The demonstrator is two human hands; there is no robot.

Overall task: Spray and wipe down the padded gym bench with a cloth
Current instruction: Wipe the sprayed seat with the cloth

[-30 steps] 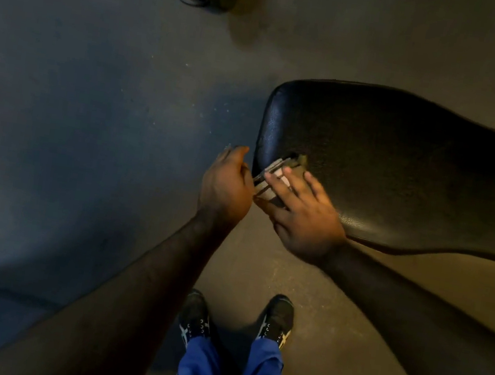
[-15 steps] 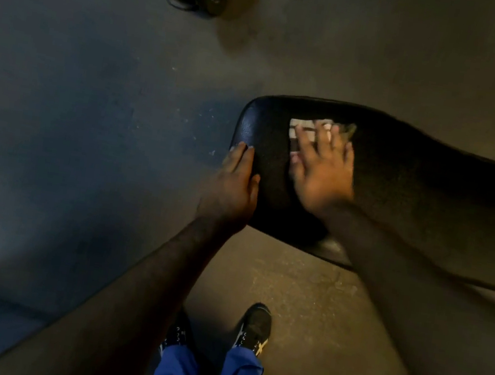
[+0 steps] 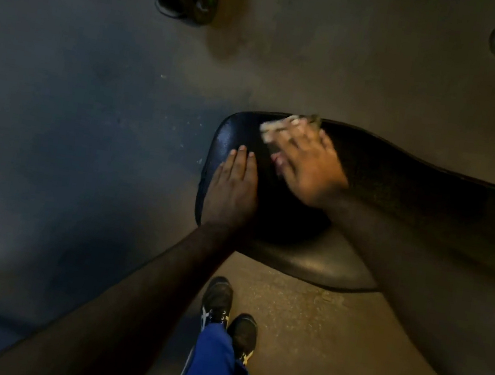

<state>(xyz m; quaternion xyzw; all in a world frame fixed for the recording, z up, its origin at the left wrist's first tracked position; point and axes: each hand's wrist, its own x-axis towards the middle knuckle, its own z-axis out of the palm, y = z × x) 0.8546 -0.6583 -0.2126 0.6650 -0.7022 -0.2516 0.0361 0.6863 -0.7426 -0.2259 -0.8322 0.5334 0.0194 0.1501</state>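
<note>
Black padded bench (image 3: 398, 189), glossy; right hand (image 3: 309, 167) flat on cloth (image 3: 275, 126); left hand (image 3: 233, 185) flat.

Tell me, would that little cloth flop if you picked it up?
Probably floppy: the cloth lies flat under the right hand, following the bench pad's curve. It likely slides easily, since the pad looks smooth and shiny. It seems light, being small and thin.

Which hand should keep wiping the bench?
The right hand: it presses the cloth flat on the bench. The left hand lies flat, bare, near the pad's end.
</note>
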